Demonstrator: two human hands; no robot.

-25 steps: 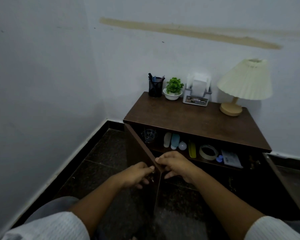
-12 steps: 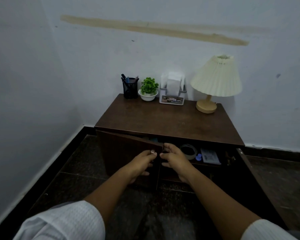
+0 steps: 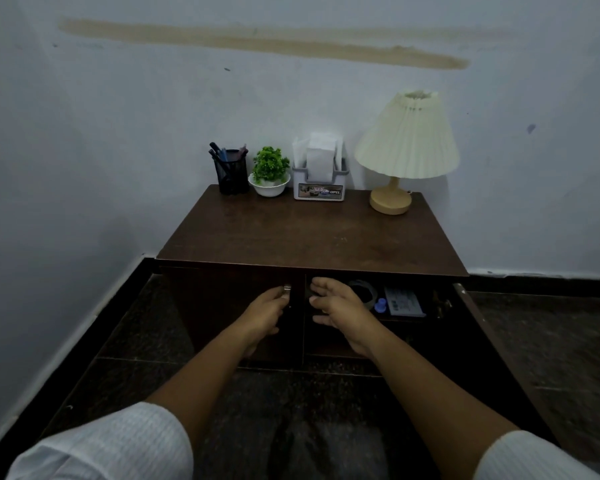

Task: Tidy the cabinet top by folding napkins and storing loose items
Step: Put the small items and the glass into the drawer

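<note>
The dark wooden cabinet (image 3: 309,233) stands against the wall. Its left door (image 3: 222,306) is swung shut, and my left hand (image 3: 265,310) grips the small metal knob (image 3: 287,289) at that door's inner edge. My right hand (image 3: 336,306) hovers just right of the door edge, fingers spread, holding nothing. The right door (image 3: 492,341) hangs wide open. On the shelf behind it lie a tape roll (image 3: 364,289), a small blue item (image 3: 381,304) and a flat printed box (image 3: 403,301). Folded napkins (image 3: 321,159) stand in a grey holder (image 3: 319,190) on top.
At the back of the cabinet top stand a black mesh pen cup (image 3: 231,173), a small green plant in a white bowl (image 3: 270,174) and a cream pleated lamp (image 3: 404,147). A white wall runs along the left; the floor is dark stone tile.
The left door has swung from wide open to shut, guided by my left hand on its knob. My right hand has come off the door edge and opened.
</note>
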